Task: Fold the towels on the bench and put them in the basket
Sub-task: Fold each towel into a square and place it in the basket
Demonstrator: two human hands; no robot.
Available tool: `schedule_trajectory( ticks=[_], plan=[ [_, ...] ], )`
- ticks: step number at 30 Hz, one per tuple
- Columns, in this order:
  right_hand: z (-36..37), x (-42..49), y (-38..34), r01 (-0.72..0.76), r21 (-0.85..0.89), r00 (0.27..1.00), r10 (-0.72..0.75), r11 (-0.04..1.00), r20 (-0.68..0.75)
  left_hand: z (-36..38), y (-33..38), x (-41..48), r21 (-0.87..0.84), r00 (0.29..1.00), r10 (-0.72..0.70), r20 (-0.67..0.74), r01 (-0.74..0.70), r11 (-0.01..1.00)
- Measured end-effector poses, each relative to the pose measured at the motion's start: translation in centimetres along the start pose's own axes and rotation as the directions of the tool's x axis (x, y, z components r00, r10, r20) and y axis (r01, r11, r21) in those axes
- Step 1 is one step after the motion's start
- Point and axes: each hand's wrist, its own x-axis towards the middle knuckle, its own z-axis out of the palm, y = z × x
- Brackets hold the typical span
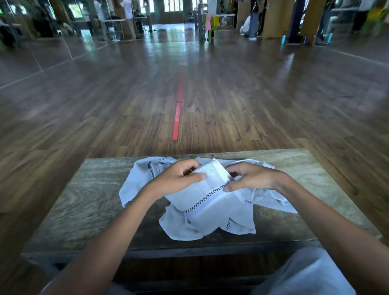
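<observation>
A pile of pale blue-white towels [208, 216] with dark checkered trim lies crumpled in the middle of the wooden bench [81, 208]. My left hand [175, 178] pinches the upper left edge of the top towel, thumb pressed on the cloth. My right hand [250, 177] grips the same towel's edge at the right, just by the checkered band. Between the two hands a small corner of the towel stands raised. A second towel [141, 177] spreads out behind and to the left under my left wrist. No basket is in view.
Beyond the bench stretches a dark wooden floor with a red tape line [177, 117]. Several people stand far off at the back of the hall, beside mirrors and pillars. My knees in light trousers [300, 278] sit under the bench's near edge.
</observation>
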Motion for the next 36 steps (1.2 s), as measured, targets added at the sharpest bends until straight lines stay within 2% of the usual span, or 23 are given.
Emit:
schedule_trajectory(
  ticks=[3,8,12,14,17,20,23,27,30,33,36],
  plan=[
    [0.6,0.3,-1.0,0.065,0.000,0.996,-0.065,0.998,-0.056,-0.7,-0.1,-0.6,-0.008,0.996,-0.047,-0.076,0.046,0.999],
    [1.4,1.1,-2.8,0.105,-0.060,0.988,-0.111,0.993,-0.108,-0.7,-0.2,-1.4,-0.089,0.983,0.040,-0.180,-0.057,0.994],
    [1.9,1.3,-1.8,0.027,-0.087,0.999,-0.031,0.996,-0.040,-1.1,-0.8,-2.4,-0.137,0.968,0.031,-0.250,-0.067,0.988],
    [2.3,1.2,-0.6,-0.039,-0.104,0.999,0.039,0.994,-0.011,-1.3,-1.5,-2.9,-0.172,0.964,-0.009,-0.267,-0.039,0.984],
    [2.4,1.3,0.7,-0.027,-0.024,0.999,0.026,0.999,-0.045,-1.1,-2.9,-3.5,-0.217,0.948,-0.108,-0.301,0.042,0.975],
    [2.4,1.6,1.0,-0.011,0.054,0.998,0.015,0.998,-0.063,-0.2,-4.9,-3.8,-0.318,0.895,-0.295,-0.335,0.187,0.929],
    [2.9,2.6,1.9,-0.063,0.066,0.996,0.066,0.996,-0.056,1.5,-6.6,-3.6,-0.363,0.843,-0.416,-0.340,0.291,0.885],
    [3.8,4.0,3.8,-0.106,0.101,0.985,0.118,0.989,-0.129,3.7,-9.5,-2.7,-0.319,0.854,-0.352,-0.384,0.235,0.918],
    [4.7,5.2,4.9,-0.103,0.070,0.959,0.117,0.992,-0.260,4.6,-11.6,-1.4,-0.237,0.824,-0.320,-0.467,0.231,0.944],
    [5.6,6.6,6.1,-0.119,-0.048,0.926,0.094,0.992,-0.367,5.0,-13.3,-0.2,-0.122,0.795,-0.315,-0.519,0.296,0.947],
    [6.4,7.6,7.1,-0.198,-0.281,0.898,0.059,0.939,-0.436,5.3,-14.3,0.4,-0.008,0.780,-0.285,-0.558,0.338,0.941]
  ],
)
